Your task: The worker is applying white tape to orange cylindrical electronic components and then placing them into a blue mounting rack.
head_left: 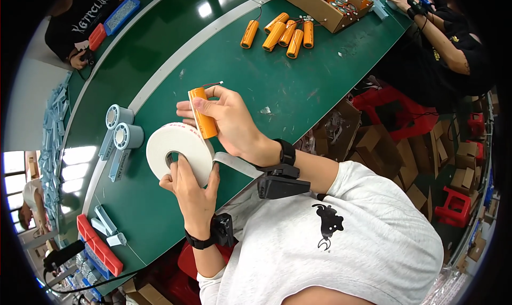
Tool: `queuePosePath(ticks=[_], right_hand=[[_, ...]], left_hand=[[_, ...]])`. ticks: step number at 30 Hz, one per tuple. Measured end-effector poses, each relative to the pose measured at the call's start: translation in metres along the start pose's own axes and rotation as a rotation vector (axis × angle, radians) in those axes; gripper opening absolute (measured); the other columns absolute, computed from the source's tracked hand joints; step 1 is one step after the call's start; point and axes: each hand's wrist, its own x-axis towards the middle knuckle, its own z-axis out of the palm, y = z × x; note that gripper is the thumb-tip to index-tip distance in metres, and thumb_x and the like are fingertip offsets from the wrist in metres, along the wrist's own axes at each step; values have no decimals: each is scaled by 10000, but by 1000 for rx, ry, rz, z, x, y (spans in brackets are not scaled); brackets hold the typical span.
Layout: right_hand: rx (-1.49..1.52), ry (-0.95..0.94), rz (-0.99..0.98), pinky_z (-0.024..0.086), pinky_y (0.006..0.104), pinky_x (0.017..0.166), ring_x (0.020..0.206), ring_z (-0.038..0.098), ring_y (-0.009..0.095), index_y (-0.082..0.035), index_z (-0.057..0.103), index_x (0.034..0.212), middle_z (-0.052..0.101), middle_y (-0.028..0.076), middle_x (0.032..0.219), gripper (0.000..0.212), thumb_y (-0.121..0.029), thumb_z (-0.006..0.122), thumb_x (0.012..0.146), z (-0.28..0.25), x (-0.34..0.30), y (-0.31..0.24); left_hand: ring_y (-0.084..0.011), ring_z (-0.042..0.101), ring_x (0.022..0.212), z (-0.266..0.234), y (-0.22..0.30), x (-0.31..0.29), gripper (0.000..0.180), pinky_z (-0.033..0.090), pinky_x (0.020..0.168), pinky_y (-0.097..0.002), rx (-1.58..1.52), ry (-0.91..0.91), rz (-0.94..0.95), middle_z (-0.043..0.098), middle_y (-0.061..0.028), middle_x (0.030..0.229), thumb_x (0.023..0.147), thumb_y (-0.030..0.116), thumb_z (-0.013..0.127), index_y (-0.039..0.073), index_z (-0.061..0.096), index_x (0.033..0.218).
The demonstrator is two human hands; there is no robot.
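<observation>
My left hand (192, 190) grips a wide white tape roll (160, 145), with fingers reaching into its core and the thumb along the near edge. Between the thumb and fingers of my right hand (232, 121) is an orange cylindrical battery pack (202, 113), a thin lead with a small connector at its top. The battery's lower end lies against or just above the roll's far edge; whether tape sticks to it I cannot tell. A loose pale strip (237, 164) runs from the roll toward my right wrist.
Several orange battery packs (274, 35) lie at the far side of the green table (234, 70), near a cardboard box (325, 11). Pale blue handheld fans (128, 136) lie at left, with a red bin (98, 246) nearer. Co-workers sit across and at right.
</observation>
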Motion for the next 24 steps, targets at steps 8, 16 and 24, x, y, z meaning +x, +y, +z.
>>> queuePosePath(ticks=[8, 16, 24], right_hand=[[-551, -569, -116, 494, 344, 641, 768, 638, 248, 43, 386, 1054, 597, 197, 915, 248, -95, 499, 881, 70, 70, 33], [-1368, -1117, -259, 483, 359, 613, 699, 636, 234, 72, 428, 1046, 601, 201, 807, 306, -150, 516, 852, 121, 79, 143], [-650, -1209, 712, 539, 323, 706, 782, 645, 280, 71, 459, 1045, 612, 205, 933, 298, -197, 441, 917, 60, 80, 31]], left_hand=[[-321, 494, 966, -36, -80, -76, 377, 329, 816, -388, 31, -116, -250, 566, -197, 947, 771, 145, 632, -48, 511, 1072], [-263, 575, 879, -64, -117, -82, 231, 441, 718, -319, 37, 214, -403, 614, -128, 1014, 792, -34, 553, 27, 607, 1008], [-306, 327, 1262, -63, -147, 47, 816, 328, 1013, -391, 101, -260, 143, 299, -94, 1393, 616, -177, 521, 149, 341, 1342]])
